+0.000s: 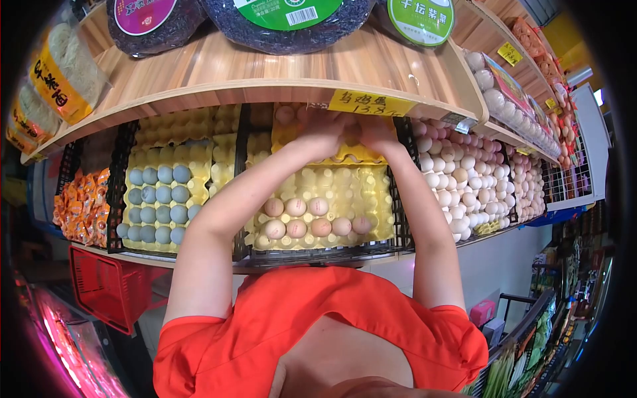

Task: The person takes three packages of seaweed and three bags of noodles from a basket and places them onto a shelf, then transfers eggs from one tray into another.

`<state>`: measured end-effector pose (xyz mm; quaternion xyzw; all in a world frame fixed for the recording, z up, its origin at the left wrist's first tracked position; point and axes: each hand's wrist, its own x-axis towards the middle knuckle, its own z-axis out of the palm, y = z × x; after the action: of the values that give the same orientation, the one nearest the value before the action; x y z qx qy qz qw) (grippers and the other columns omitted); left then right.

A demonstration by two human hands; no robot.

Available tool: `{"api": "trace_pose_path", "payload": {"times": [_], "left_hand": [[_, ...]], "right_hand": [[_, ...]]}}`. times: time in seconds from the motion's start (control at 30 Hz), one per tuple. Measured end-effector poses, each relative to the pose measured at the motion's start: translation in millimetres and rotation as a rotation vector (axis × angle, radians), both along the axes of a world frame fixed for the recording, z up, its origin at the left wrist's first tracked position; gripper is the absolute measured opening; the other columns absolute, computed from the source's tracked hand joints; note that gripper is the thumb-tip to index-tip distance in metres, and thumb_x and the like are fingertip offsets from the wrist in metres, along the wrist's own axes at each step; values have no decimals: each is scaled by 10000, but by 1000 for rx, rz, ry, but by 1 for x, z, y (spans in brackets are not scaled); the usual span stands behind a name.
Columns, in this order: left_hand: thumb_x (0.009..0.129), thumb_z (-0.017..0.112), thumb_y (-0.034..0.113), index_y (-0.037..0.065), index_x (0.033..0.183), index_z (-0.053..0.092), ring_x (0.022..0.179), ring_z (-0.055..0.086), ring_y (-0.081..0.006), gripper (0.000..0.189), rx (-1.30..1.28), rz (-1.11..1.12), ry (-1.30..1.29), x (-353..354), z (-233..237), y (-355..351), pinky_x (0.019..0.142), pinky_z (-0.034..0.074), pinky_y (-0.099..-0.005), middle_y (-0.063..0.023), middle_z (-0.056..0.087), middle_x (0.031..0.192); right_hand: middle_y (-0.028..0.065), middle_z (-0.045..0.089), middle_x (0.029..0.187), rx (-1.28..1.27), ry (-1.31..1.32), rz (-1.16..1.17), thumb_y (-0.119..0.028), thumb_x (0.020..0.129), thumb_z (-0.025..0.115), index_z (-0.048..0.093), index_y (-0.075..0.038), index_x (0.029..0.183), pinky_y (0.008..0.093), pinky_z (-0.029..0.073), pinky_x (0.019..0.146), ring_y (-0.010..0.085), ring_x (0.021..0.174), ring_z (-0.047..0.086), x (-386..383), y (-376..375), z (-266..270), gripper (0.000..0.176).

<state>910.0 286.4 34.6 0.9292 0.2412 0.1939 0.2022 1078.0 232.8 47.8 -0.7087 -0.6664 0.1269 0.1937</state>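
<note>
Both arms reach under the wooden shelf toward the back of the middle crate. My left hand (pixel 323 134) is at an orange-yellow egg tray (pixel 342 154), its fingers partly hidden by the shelf edge and price tag. Beside it, my right hand (pixel 377 132) is at the same tray, fingers also hidden. A few pale eggs (pixel 285 115) show at that tray's back left. In front lies a yellow egg tray (pixel 352 186) with two rows of light brown eggs (pixel 296 229) near its front and left, its other cups bare.
Left are blue-green eggs (pixel 163 213) and orange packets (pixel 83 202). Right, a crate holds many pale eggs (pixel 458 179). Above, the wooden shelf (pixel 265 76) carries round dark packages (pixel 285 26) and a yellow price tag (pixel 371 103). A red basket (pixel 109 288) sits lower left.
</note>
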Motion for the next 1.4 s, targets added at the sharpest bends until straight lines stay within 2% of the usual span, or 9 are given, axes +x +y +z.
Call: {"api": "trace_pose_path", "payload": {"times": [0.1,0.17,0.2,0.33,0.6,0.93,1.03,1.2,1.4], "left_hand": [[762,632,101,14,1216,480,1202,394,-356,486,-10,-28,-117,-22,-5,-15,1013,310,-420,-184,424,1296],[759,637,98,14,1210,487,1196,407,-340,483,146,-53,-219,-43,-5,-30,1002,311,-426,-176,432,1289],[757,642,96,17,1194,507,1177,426,-327,465,122,-59,-195,-53,-5,-39,991,311,-433,-169,472,1245],[737,660,125,23,1116,554,1122,470,-300,406,39,-134,-60,-91,-22,-62,964,310,-428,-145,555,1100],[741,657,185,28,1008,592,1028,508,-269,317,-104,-176,264,-106,-38,-84,940,291,-432,-115,580,990],[756,643,198,18,1046,576,1058,500,-300,348,-264,-72,423,-97,-14,-102,971,270,-463,-160,577,1009],[770,632,185,24,1113,548,1091,485,-313,389,-320,-8,423,-91,-6,-106,994,265,-451,-175,567,1067],[786,628,175,52,1217,475,1111,471,-321,474,-191,-2,-132,-61,7,-104,997,287,-408,-172,538,1153],[775,629,162,22,1200,467,1141,458,-335,476,-73,105,-139,13,17,-72,979,309,-440,-180,525,1174]], "right_hand": [[164,577,1044,-48,-170,8,-247,762,581,604,-101,1033,397,428,849,327,1026,535,-25,-16,31,308],[160,592,1024,287,-249,97,-210,746,621,606,-94,1039,400,430,851,327,1000,546,-6,-32,3,315],[174,573,1089,302,-81,43,-127,755,654,524,-27,1156,402,414,907,344,1044,512,-3,-38,-4,433],[160,591,1050,338,37,85,-76,720,690,568,-32,1104,383,442,868,335,977,555,-34,-91,2,405],[176,596,1053,-186,149,246,-240,726,662,576,-41,1109,395,442,877,340,997,555,-97,-116,-39,441],[199,603,1044,-352,183,235,-259,757,608,557,-36,1134,402,463,840,345,966,581,-98,-110,-31,441],[199,598,1050,-299,163,264,-248,770,598,552,-36,1122,410,461,843,346,981,576,-89,-112,-25,413],[200,583,1049,47,182,197,-221,787,612,531,-30,1129,419,456,849,359,982,565,-45,-109,-3,400],[195,571,1050,324,133,78,-154,769,623,524,-30,1122,415,461,818,371,958,561,14,-64,3,386]]}}
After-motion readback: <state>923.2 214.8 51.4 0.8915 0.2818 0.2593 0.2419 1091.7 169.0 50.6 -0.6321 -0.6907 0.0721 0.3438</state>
